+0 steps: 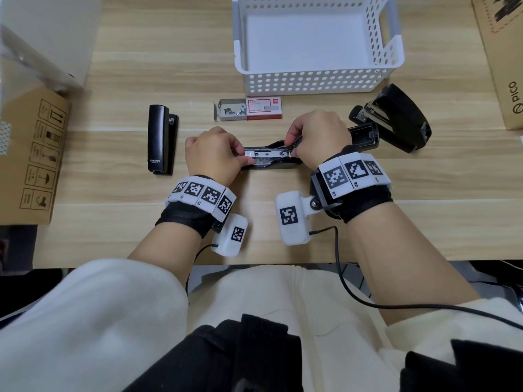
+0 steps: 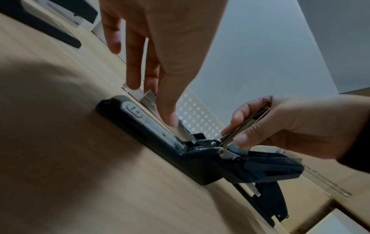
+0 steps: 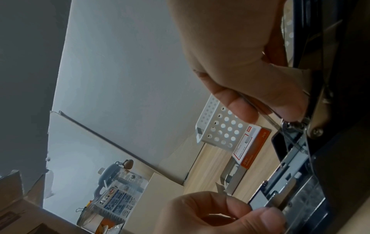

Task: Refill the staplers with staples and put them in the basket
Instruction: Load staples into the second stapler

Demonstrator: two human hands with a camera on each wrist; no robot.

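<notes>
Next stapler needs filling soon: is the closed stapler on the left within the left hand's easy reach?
Probably yes: bare table lies between the left hand and the closed stapler, but that hand is pinching staples now.

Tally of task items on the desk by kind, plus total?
Black staplers: 3: closed stapler, opened stapler under both hands, large stapler.
White basket: 1.
Staple box: 1.
Total: 5.
</notes>
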